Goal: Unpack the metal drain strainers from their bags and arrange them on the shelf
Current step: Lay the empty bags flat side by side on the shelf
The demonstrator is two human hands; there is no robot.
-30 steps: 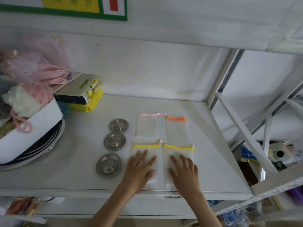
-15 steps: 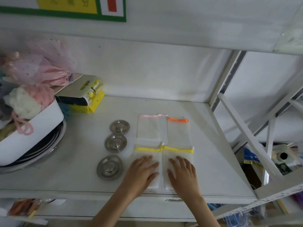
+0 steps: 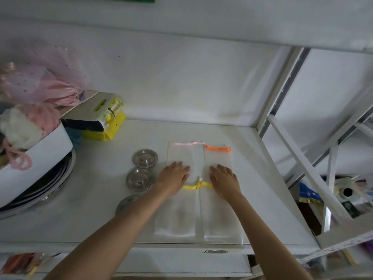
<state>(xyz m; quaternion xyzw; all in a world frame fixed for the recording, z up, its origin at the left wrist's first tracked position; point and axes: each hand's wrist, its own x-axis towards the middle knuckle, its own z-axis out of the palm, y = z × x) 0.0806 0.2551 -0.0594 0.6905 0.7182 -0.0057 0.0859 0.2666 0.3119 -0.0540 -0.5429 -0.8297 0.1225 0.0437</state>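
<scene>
Three round metal drain strainers stand in a column on the white shelf (image 3: 80, 215): the far strainer (image 3: 144, 158), the middle strainer (image 3: 140, 179) and the near strainer (image 3: 126, 203), which my left forearm partly hides. Right of them lie flat empty mesh bags: a pink-ribbon bag (image 3: 181, 153), an orange-ribbon bag (image 3: 218, 156) and two yellow-ribbon bags (image 3: 196, 215) nearer me. My left hand (image 3: 173, 177) lies flat, fingers apart, on the pink-ribbon bag's near end. My right hand (image 3: 224, 179) lies flat on the orange-ribbon bag's near end. Neither hand holds anything.
A white tub (image 3: 40, 156) of pink and cream fabric sits on stacked metal pans (image 3: 50, 188) at the left. Yellow and white packets (image 3: 103, 122) lie at the back left. A white shelf post (image 3: 282, 87) and diagonal braces (image 3: 302, 168) stand to the right.
Both hands have slid away from me, from the two yellow-ribbon bags up to the near ends of the pink and orange bags. The view has tilted down.
</scene>
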